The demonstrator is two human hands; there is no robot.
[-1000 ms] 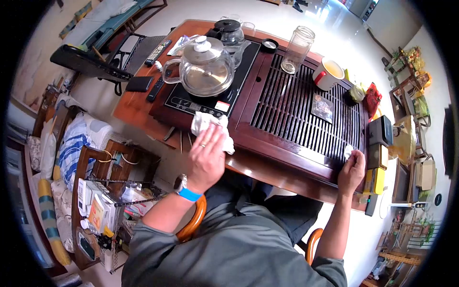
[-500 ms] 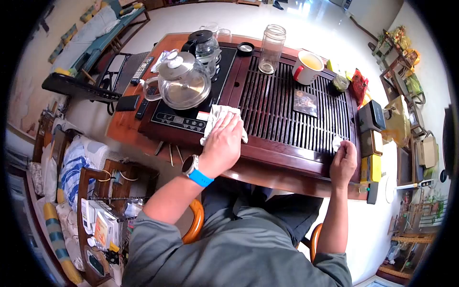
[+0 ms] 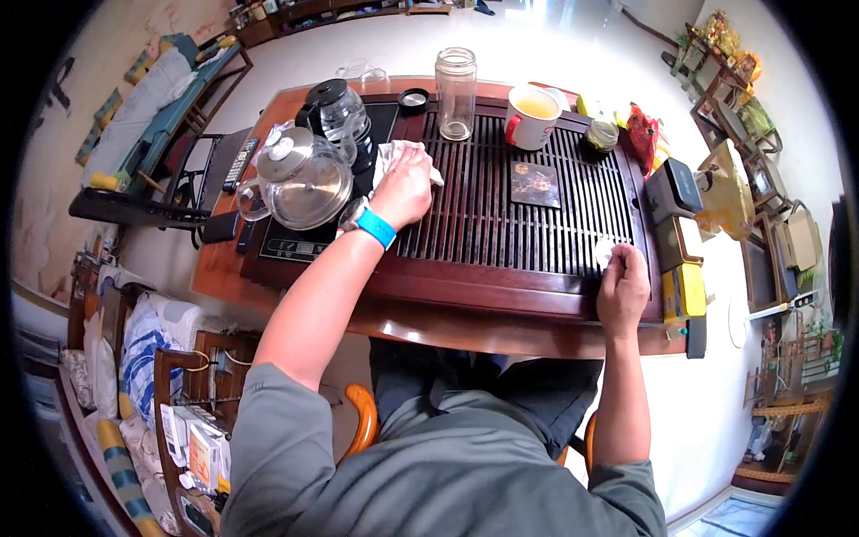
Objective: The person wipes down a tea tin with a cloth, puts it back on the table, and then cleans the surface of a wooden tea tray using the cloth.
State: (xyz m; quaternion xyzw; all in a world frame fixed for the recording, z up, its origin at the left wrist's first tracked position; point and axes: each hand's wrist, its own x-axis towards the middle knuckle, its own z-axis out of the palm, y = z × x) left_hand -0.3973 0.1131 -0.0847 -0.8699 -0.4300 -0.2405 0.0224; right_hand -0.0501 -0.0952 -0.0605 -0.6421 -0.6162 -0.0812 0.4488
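Note:
My left hand (image 3: pixel 403 191) presses a white cloth (image 3: pixel 385 161) onto the tea tray beside the cooktop, its fingers lying over the cloth. A glass kettle (image 3: pixel 304 183) with a steel lid stands on the black cooktop (image 3: pixel 291 248), left of that hand. My right hand (image 3: pixel 624 285) is closed round a small white wad (image 3: pixel 606 253) at the right front part of the slatted tray (image 3: pixel 501 237). Between the hands, farther back, lie a dark square packet (image 3: pixel 535 185) and a white and red mug (image 3: pixel 531 118) of yellowish liquid.
Behind stand a tall glass jar (image 3: pixel 456 97), a black lid (image 3: pixel 413 100) and a glass pot (image 3: pixel 338 112). A small green jar (image 3: pixel 601 136) and a red bag (image 3: pixel 642 136) sit at the right rear. Boxes (image 3: pixel 684 291) line the right edge; remotes (image 3: pixel 241 164) lie left.
My left hand has moved the cloth from the front edge near the cooktop back along its right side. My right hand stays at the tray's right, holding the wad. The camera view has shifted.

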